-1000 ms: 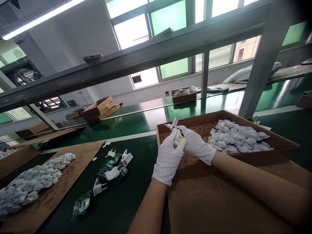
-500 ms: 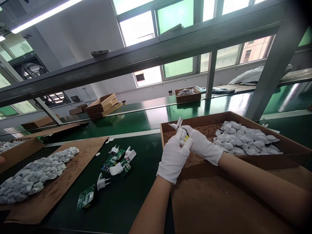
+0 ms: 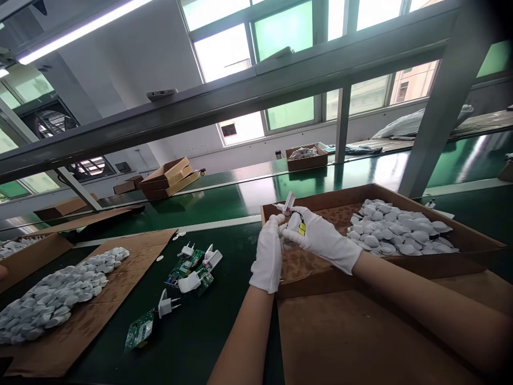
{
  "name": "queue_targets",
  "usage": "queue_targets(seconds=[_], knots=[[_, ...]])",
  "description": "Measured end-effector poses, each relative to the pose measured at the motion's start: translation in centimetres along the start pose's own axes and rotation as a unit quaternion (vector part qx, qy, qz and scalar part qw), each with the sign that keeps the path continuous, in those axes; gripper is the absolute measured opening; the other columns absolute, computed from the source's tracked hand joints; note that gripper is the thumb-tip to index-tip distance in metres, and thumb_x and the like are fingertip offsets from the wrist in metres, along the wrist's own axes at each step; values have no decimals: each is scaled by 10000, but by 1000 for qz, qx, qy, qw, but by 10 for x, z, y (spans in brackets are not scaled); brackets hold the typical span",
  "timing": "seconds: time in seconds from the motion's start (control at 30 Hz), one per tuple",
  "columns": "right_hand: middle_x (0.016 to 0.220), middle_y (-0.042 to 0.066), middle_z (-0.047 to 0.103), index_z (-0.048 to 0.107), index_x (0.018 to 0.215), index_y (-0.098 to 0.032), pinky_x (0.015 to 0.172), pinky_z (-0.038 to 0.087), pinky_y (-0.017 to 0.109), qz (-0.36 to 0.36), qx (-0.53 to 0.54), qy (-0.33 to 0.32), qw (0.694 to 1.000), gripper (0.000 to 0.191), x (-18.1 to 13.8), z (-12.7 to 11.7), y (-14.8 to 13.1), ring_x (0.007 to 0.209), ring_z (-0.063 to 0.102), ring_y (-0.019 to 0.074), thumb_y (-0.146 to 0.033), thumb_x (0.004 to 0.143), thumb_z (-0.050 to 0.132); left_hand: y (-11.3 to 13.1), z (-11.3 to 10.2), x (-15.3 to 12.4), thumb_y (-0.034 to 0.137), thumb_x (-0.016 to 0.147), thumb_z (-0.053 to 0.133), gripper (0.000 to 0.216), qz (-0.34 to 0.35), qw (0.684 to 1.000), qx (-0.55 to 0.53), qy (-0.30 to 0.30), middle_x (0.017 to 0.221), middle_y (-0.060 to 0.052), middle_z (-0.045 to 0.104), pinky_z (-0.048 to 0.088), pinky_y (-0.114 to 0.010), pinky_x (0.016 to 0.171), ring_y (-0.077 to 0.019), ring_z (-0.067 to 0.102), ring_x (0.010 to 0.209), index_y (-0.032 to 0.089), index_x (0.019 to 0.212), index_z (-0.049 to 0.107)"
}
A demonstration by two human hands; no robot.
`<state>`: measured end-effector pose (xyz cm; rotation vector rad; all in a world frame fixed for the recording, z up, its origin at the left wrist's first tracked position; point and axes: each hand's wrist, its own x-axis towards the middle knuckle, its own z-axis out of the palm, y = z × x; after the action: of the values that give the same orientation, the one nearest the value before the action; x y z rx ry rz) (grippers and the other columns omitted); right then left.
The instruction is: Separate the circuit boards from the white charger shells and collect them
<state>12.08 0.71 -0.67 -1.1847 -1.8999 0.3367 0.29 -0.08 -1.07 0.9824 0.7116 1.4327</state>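
Both my hands wear white gloves and meet over the left end of a shallow cardboard box. My right hand (image 3: pixel 320 238) is closed around a small circuit board, mostly hidden, whose yellow component (image 3: pixel 302 229) shows between the fingers. A white plug (image 3: pixel 288 203) with its pins pointing left sticks up at the fingertips. Beside it my left hand (image 3: pixel 267 254) is upright, its fingers bent together at the plug's lower end. A white rounded piece (image 3: pixel 294 221) shows between the hands, partly covered. White oval shells (image 3: pixel 396 227) are heaped in the right part of the cardboard box (image 3: pixel 436 267).
Left of my hands, several green circuit boards (image 3: pixel 139 330) with white plugs lie on the dark green bench (image 3: pixel 192 342). More white shells (image 3: pixel 60 297) cover a cardboard sheet (image 3: pixel 134 267). A metal beam (image 3: pixel 224 96) crosses above, with a post (image 3: pixel 430 107) at right.
My left hand has turned more upright and shifted slightly left, its fingers off the yellow component. More of the yellow component and a white rounded piece now show. The view has shifted slightly.
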Motion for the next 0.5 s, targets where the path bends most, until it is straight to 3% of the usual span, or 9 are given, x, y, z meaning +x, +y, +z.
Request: queue_targets(seconds=[0.17, 0.5], knots=[[1000, 66, 607, 424, 1188, -197, 727, 451, 357, -27, -54, 12, 998, 640, -4, -2, -4, 868, 585, 241, -530, 660, 568, 2, -2, -4, 345, 744, 543, 308, 1, 999, 40, 1, 978, -58, 621, 481, -291, 738, -189, 586, 898, 169, 996, 559], [1016, 84, 614, 427, 1198, -176, 687, 483, 343, -92, -89, 50, 990, 669, -6, 1, -1, 855, 600, 240, -513, 640, 577, 7, 4, -7, 190, 632, 685, 274, -28, 996, -64, -48, 783, -22, 634, 456, -272, 806, -146, 608, 800, 155, 893, 604]])
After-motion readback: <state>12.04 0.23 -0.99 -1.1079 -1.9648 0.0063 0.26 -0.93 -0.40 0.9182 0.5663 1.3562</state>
